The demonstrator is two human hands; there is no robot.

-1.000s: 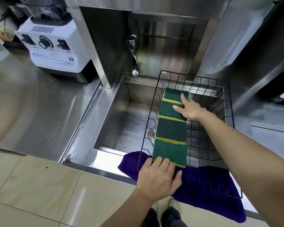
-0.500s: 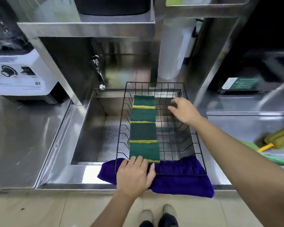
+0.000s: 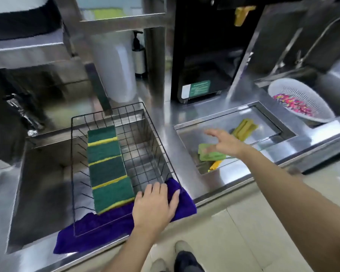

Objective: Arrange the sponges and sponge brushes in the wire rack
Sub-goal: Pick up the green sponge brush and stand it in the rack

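Observation:
A black wire rack (image 3: 157,134) sits over the left sink. Inside it lies a row of several green-and-yellow sponges (image 3: 106,165), end to end along the left side. My left hand (image 3: 153,205) rests flat on the rack's near right corner and the purple cloth (image 3: 98,230), holding nothing. My right hand (image 3: 224,142) hovers with fingers spread over a shallow recessed tray (image 3: 267,118) on the right. Under it lie a light green sponge (image 3: 210,156) with a yellow handle (image 3: 215,165), and further back an olive-yellow sponge brush (image 3: 244,127).
A white colander (image 3: 300,103) with coloured bits stands at the far right. A black machine (image 3: 208,55) and a white cylinder (image 3: 114,65) stand behind the counter. The tap (image 3: 26,116) is at the left of the sink.
My right hand left the rack and swung right over the recessed tray. My left hand slid from the sponge row to the rack's near right corner. The view turned right.

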